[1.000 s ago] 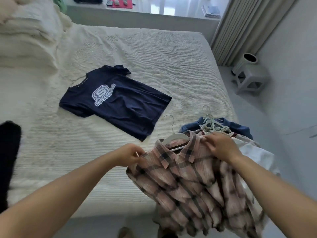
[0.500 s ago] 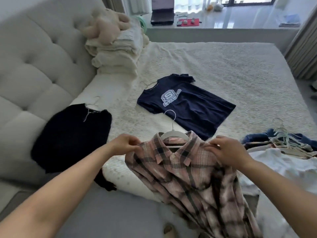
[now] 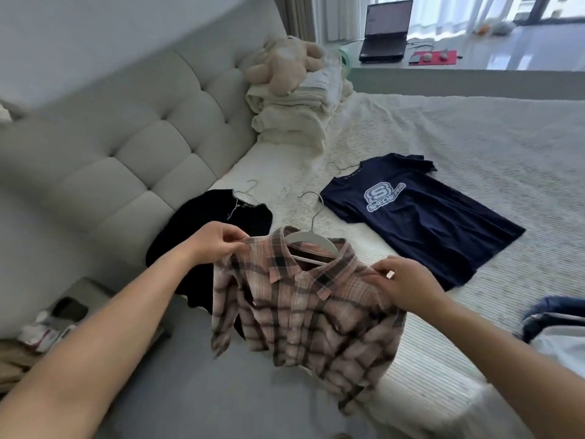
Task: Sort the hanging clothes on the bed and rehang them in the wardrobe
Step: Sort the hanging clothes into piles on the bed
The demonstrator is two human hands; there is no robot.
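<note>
A pink plaid shirt [image 3: 310, 312] on a white hanger [image 3: 311, 237] hangs in the air over the bed's near edge. My left hand [image 3: 215, 245] pinches its left shoulder and my right hand [image 3: 402, 285] grips its right shoulder. On the bed [image 3: 474, 137] beyond it lie a navy T-shirt [image 3: 421, 217] with a pale logo and, to the left near the headboard, a black top [image 3: 209, 236], each on a wire hanger. At the right edge a pile of clothes [image 3: 554, 324] shows blue and white fabric.
A padded grey headboard [image 3: 126, 160] fills the left. Folded cream bedding [image 3: 294, 112] with a plush toy [image 3: 281, 64] sits at the bed's head. Behind are a laptop [image 3: 386, 33] on a ledge. A low stand with small items [image 3: 53, 324] is at lower left.
I carried the plaid shirt leftward, away from the clothes pile and toward the headboard end. The view swung left, so the black top and headboard came into sight and the pile slid to the right edge.
</note>
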